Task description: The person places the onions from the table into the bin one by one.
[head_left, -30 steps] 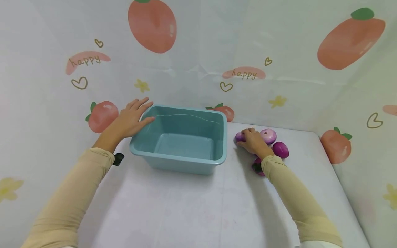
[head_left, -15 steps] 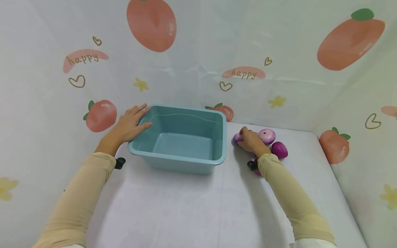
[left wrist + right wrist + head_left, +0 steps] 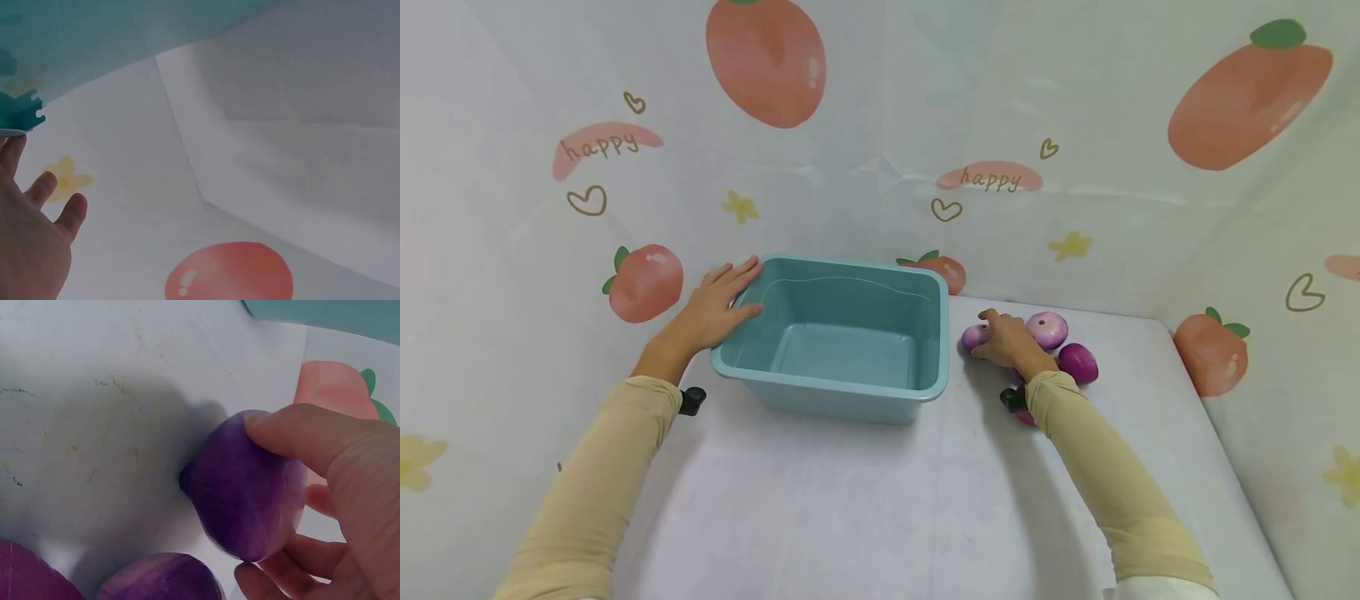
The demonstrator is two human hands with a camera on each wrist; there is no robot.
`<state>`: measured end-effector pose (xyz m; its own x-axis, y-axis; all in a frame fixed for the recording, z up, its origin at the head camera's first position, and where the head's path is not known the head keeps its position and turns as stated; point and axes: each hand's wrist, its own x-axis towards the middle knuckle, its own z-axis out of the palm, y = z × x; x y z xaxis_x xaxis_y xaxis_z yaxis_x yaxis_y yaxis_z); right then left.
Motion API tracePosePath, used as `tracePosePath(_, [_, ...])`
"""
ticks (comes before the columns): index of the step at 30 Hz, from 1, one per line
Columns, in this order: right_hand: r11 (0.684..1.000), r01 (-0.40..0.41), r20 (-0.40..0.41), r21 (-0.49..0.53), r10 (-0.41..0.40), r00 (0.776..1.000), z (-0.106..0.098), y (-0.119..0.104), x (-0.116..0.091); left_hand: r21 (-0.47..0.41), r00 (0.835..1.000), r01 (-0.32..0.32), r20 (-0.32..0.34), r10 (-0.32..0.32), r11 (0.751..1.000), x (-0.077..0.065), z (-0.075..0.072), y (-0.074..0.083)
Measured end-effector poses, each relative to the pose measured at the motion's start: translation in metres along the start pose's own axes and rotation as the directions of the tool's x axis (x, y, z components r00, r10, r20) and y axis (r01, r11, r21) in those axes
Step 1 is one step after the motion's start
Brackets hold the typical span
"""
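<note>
My right hand [image 3: 1011, 345] pinches a purple onion [image 3: 247, 487] between thumb and fingers, low over the table to the right of the basin. In the right wrist view the onion's dark pointed tip faces left. My left hand [image 3: 709, 308] rests on the left rim of a blue-green plastic basin [image 3: 835, 408], fingers spread and fairly straight. Just behind my right hand lies a pale purple onion [image 3: 1047, 331]. Beside my right wrist is a darker magenta onion [image 3: 1078, 364]. More purple pieces are partly hidden under my wrist and sleeve.
A white cloth covers the table [image 3: 850, 508], with a printed fruit-pattern backdrop [image 3: 880, 125] rising behind and at the sides. The basin stands between my hands, nothing visible inside. A dark wrist camera [image 3: 1013, 400] sits under my right wrist.
My left hand has come down onto the basin's rim, its fingers lower than before. My right hand and the onion in it have shifted slightly left.
</note>
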<state>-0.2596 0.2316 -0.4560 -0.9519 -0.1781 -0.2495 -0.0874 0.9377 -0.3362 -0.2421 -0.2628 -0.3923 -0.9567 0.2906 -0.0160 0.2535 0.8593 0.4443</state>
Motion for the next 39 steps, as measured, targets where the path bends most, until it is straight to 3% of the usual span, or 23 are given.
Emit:
tracePosePath(8, [0.999, 0.013, -0.003, -0.037, -0.013, 1.000, -0.007, -0.005, -0.006, -0.020, 1.000, 0.015, -0.022, -0.016, 1.000, -0.001, 0.002, -0.001])
tracePosePath(16, [0.994, 0.067, -0.084, 0.082, -0.060, 0.995, -0.046, -0.010, -0.021, -0.041, 0.999, 0.026, -0.031, -0.027, 0.999, 0.000, 0.002, -0.002])
tracePosePath(22, [0.989, 0.070, -0.099, 0.127, -0.058, 0.993, -0.071, -0.020, -0.031, -0.052, 0.999, 0.022, -0.031, -0.023, 0.998, 0.001, 0.004, -0.004])
tracePosePath(32, [0.959, 0.239, -0.188, 0.154, -0.209, 0.960, -0.108, -0.050, -0.039, -0.089, 0.999, 0.005, -0.040, -0.009, 0.996, 0.000, 0.007, -0.003])
tracePosePath(39, [0.922, 0.305, -0.229, 0.238, -0.252, 0.940, -0.122, -0.077, -0.038, -0.126, 0.999, -0.005, -0.037, 0.001, 0.992, 0.002, 0.007, -0.007])
